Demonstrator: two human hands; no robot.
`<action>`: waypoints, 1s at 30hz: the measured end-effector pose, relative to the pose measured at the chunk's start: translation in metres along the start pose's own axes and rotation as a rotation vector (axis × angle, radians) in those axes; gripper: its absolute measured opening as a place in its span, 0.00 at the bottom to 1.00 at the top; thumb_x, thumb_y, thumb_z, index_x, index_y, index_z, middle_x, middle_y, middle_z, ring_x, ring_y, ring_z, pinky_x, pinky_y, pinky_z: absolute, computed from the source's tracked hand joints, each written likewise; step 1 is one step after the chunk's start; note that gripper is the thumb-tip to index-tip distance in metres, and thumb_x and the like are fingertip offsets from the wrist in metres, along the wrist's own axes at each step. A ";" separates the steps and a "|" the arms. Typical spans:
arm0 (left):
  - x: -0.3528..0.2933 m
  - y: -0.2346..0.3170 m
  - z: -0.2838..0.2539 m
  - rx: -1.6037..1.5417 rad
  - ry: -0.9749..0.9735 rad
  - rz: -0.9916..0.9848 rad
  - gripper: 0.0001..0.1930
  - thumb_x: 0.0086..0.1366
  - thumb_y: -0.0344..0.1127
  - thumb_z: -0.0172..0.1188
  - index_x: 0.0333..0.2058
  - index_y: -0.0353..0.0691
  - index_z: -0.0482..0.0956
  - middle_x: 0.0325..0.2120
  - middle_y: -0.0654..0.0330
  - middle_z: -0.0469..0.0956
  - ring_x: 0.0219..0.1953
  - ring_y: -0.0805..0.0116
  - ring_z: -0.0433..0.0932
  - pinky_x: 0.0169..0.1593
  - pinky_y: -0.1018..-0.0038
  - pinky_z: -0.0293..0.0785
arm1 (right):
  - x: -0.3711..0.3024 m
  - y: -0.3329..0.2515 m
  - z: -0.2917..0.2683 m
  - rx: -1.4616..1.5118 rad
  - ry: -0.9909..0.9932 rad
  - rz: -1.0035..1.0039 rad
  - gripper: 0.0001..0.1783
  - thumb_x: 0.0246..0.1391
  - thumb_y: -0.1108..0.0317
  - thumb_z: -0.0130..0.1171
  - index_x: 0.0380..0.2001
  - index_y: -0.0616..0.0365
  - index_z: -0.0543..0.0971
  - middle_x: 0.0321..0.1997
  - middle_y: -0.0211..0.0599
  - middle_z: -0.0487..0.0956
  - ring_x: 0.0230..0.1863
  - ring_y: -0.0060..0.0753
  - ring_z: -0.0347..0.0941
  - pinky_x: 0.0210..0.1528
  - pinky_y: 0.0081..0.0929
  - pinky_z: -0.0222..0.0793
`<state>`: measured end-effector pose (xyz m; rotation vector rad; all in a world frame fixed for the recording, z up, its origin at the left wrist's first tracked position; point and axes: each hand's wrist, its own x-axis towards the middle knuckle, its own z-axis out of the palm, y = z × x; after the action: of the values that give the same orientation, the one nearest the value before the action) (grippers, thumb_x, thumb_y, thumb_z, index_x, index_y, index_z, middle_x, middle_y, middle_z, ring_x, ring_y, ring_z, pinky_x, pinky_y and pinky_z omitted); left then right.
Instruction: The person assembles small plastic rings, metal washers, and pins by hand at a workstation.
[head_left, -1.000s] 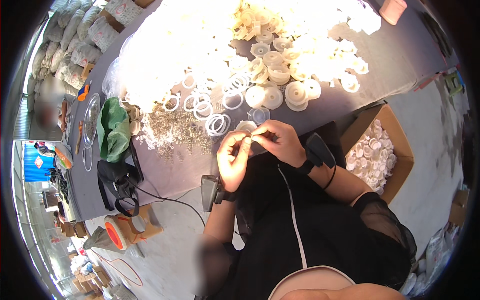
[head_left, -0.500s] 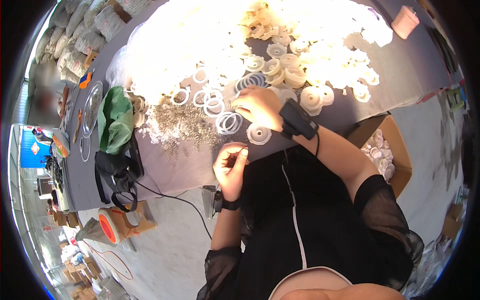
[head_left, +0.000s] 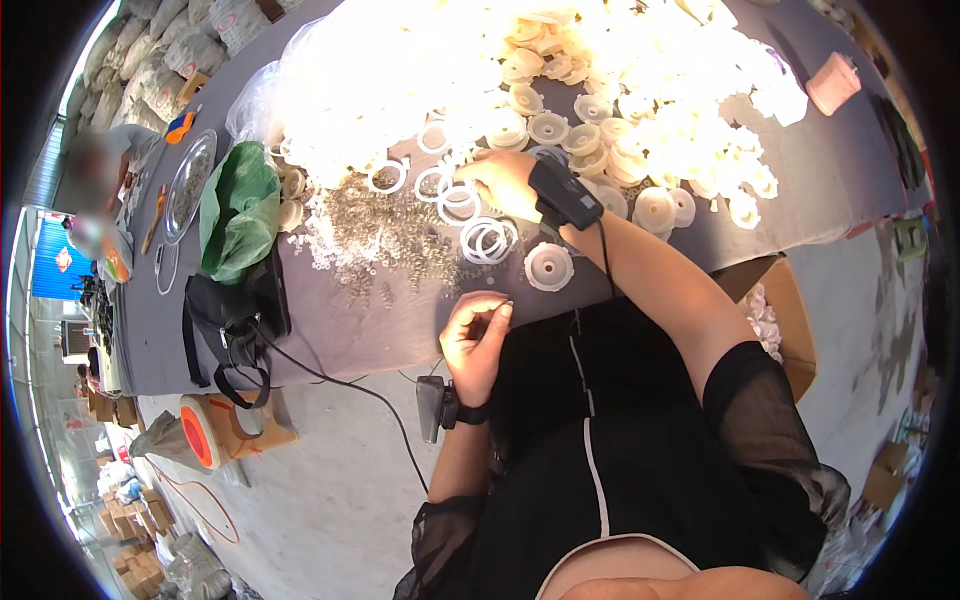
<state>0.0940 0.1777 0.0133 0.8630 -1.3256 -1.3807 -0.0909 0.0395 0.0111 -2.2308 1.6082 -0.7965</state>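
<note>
My right hand (head_left: 503,184) reaches out over several white plastic rings (head_left: 458,205), fingers stretched toward them and palm down. Glare hides whether its fingertips touch a ring. Closer to me, my left hand (head_left: 474,343) is held at the table's front edge, thumb and forefinger pinched together; what they hold, if anything, is too small to make out. A round white plastic disc part (head_left: 549,267) with a raised centre lies between the hands and the edge. Small metal springs (head_left: 400,245) are heaped left of the rings. Grey-blue rings are mostly hidden behind my right wrist.
Cream plastic discs (head_left: 620,140) pile up at the back, partly lost in glare. On the left are a green bag (head_left: 240,215), a black bag (head_left: 228,330) with a cable and a clear tray (head_left: 192,180). A carton (head_left: 795,325) of white parts stands at right. Another person sits far left.
My right hand has moved left and farther away, from the grey-blue rings to the white ones. The left hand keeps its pinch. The whole view has shifted slightly.
</note>
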 end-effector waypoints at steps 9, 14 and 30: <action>0.002 0.002 -0.003 0.006 0.133 0.053 0.03 0.57 0.21 0.58 0.30 0.35 0.76 0.28 0.62 0.75 0.22 0.80 0.69 0.27 0.85 0.66 | 0.002 -0.002 -0.016 0.014 -0.049 0.004 0.07 0.46 0.73 0.53 0.32 0.59 0.75 0.28 0.42 0.75 0.30 0.43 0.74 0.32 0.33 0.69; 0.005 0.006 0.001 -0.122 0.188 0.018 0.04 0.57 0.21 0.58 0.32 0.34 0.75 0.29 0.63 0.74 0.20 0.82 0.68 0.25 0.86 0.66 | -0.069 -0.067 -0.048 0.809 0.019 0.129 0.05 0.53 0.71 0.55 0.31 0.60 0.75 0.23 0.31 0.75 0.25 0.18 0.72 0.26 0.17 0.67; -0.005 0.012 0.037 -0.102 0.009 -0.015 0.05 0.59 0.24 0.57 0.35 0.34 0.76 0.28 0.63 0.75 0.21 0.80 0.69 0.27 0.85 0.66 | -0.172 -0.073 -0.040 1.435 0.055 0.296 0.06 0.53 0.75 0.55 0.35 0.65 0.75 0.27 0.36 0.77 0.27 0.23 0.75 0.32 0.20 0.73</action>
<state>0.0624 0.1940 0.0300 0.8113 -1.2334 -1.4417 -0.0969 0.2294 0.0351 -0.9164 0.7790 -1.3038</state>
